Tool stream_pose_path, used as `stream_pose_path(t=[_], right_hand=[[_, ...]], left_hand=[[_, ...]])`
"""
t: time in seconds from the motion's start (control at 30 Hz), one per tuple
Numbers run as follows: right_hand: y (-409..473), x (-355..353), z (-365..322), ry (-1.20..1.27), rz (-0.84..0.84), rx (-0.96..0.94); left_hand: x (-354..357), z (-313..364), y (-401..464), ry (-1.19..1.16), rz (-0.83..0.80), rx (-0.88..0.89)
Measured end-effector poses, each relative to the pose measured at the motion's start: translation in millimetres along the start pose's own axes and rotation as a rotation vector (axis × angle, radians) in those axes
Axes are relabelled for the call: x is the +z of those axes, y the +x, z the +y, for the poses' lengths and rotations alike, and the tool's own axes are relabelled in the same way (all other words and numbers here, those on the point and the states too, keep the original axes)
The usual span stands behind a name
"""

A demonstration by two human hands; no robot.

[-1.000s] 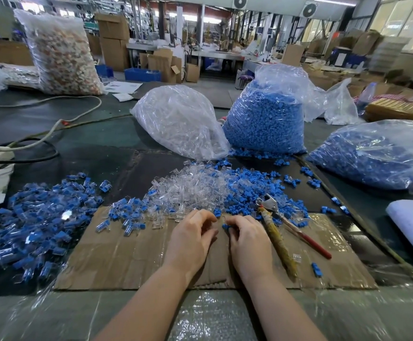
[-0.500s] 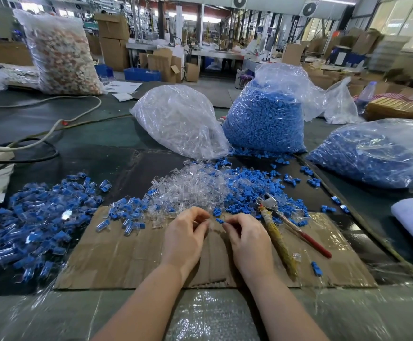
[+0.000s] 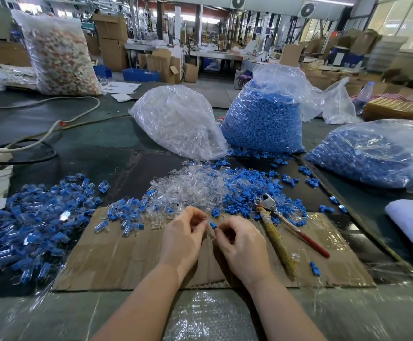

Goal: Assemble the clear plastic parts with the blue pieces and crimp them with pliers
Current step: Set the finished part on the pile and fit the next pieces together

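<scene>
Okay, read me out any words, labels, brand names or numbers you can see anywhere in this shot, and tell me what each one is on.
No text can be read in this view.
White paper sheets on the far table: any print is too blurred to read.
Cardboard boxes in the background: no legible markings.
Pliers: no brand mark can be made out.
Bag of blue pieces and bag of clear parts: no labels visible.

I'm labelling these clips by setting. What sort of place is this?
Most likely a factory assembly floor. Bulk bags of blue pieces and clear parts stand on the bench, stacked cardboard boxes and further work tables fill the hall behind, and pliers lie by the hands.
</scene>
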State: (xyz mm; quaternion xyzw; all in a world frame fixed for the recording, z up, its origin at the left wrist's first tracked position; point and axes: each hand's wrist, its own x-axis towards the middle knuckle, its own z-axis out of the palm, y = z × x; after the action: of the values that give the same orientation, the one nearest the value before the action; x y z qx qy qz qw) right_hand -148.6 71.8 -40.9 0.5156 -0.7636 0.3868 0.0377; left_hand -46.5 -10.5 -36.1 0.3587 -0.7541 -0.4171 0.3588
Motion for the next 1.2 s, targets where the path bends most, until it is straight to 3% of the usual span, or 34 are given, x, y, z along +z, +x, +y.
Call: stream_pose_path(t=[0.47,0.63,1.2], right_hand=[[0.5,-3.5,-0.3,0.046,-0.019,0.065],[-0.6,-5.8,-3.8,0.116,0.036,0.023],[-0.6,-6.4,-3.8,0.139,0.012,-0.038]], left_hand=[[-0.9,1.4,-0.6,-0.007,-0.078,0.031],[-1.7,1.2,1.1,-0.097,-0.071,-0.033],[-1.6,-0.9,1.9,-0.052,-0.076,-0.029]])
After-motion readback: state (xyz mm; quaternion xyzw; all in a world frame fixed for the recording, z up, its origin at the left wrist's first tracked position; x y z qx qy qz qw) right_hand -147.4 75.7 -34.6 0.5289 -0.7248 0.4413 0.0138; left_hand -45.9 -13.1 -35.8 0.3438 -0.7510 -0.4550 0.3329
